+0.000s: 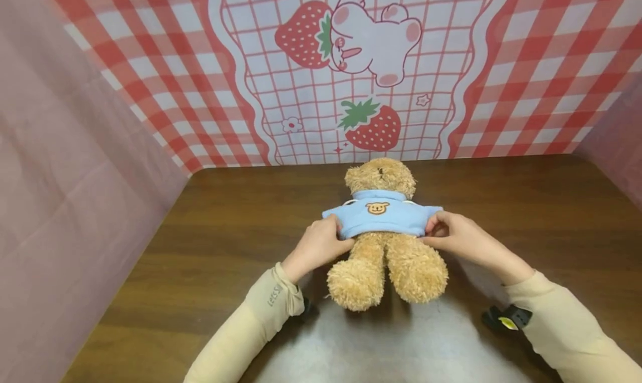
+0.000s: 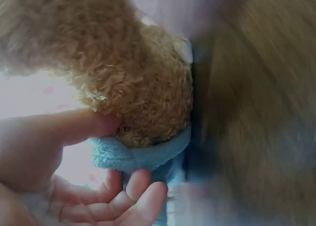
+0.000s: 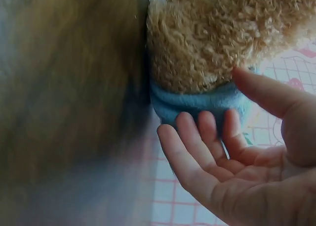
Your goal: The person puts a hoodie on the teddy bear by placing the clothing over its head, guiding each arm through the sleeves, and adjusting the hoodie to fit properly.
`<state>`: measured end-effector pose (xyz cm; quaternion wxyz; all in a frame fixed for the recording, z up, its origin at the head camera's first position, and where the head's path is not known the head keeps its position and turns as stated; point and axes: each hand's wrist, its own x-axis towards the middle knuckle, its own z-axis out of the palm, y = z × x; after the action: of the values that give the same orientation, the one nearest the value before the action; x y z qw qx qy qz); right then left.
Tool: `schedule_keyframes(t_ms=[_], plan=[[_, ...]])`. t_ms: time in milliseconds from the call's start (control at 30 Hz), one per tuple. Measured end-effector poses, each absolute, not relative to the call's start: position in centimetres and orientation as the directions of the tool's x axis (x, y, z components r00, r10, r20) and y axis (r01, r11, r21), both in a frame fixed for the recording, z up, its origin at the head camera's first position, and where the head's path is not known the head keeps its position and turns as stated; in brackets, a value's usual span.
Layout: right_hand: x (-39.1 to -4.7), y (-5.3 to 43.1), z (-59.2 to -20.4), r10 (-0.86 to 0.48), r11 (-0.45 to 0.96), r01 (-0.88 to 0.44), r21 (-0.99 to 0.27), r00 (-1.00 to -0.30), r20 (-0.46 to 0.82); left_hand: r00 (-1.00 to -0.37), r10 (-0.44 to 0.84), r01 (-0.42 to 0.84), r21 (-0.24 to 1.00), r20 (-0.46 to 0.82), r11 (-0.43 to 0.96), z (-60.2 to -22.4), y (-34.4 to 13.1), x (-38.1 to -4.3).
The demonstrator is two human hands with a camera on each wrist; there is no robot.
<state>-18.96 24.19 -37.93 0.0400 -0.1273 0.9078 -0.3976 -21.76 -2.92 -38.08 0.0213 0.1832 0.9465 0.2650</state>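
Observation:
A tan, curly-furred teddy bear point(image 1: 368, 260) lies on its back on the table, feet towards me. It wears a light blue hoodie point(image 1: 386, 218) with a small bear-face patch on the chest. My left hand point(image 1: 318, 245) pinches the hoodie's hem at its left side. On the opposite side, the hem is pinched by my right hand point(image 1: 466, 242). In the left wrist view the thumb presses by the fur, and curled fingers point(image 2: 138, 184) meet the blue hem. The right wrist view has the thumb above the hem and bent fingers point(image 3: 185, 132) beneath it.
The dark brown wooden table point(image 1: 230, 216) reflects light near its front. Behind it hangs a red-and-white checked cloth point(image 1: 190, 71) with strawberry and bunny prints. A plain pink cloth point(image 1: 70, 177) borders the left side. Black straps show at both wrists.

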Motion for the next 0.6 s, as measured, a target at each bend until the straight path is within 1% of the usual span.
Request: schedule_keyframes(t_ms=[100,200,333,433,533,600], plan=[[-19.1,24.1,-38.3,-0.284,0.593,-0.173,-0.786,-0.959,-0.004,-0.952,0.307,0.234,0.607,-0.017,0.759,-38.3,-3.2,-21.8],[-19.0,23.7,-38.8,-0.240,0.551,-0.126,-0.825,-0.971,-0.012,-0.960,0.278,0.162,0.729,-0.041,0.665,-38.8,-3.3,-22.0],[-18.6,23.1,-39.4,-0.167,0.486,-0.050,-0.872,-0.985,-0.036,-0.966,0.258,0.139,0.811,-0.015,0.568,-39.7,-3.1,-22.1],[-18.5,22.7,-39.7,-0.129,0.404,-0.004,-0.915,-0.990,-0.053,-0.971,0.239,0.135,0.863,0.017,0.487,-40.2,-2.9,-22.1],[-18.5,22.5,-39.7,-0.060,0.344,-0.022,-0.939,-0.998,0.002,-0.974,0.227,0.114,0.921,0.029,0.372,-40.4,-2.5,-22.2],[-18.6,22.5,-39.7,-0.009,0.290,-0.060,-0.955,-0.998,0.060,-0.974,0.224,0.114,0.938,0.040,0.326,-40.4,-2.2,-22.4]])
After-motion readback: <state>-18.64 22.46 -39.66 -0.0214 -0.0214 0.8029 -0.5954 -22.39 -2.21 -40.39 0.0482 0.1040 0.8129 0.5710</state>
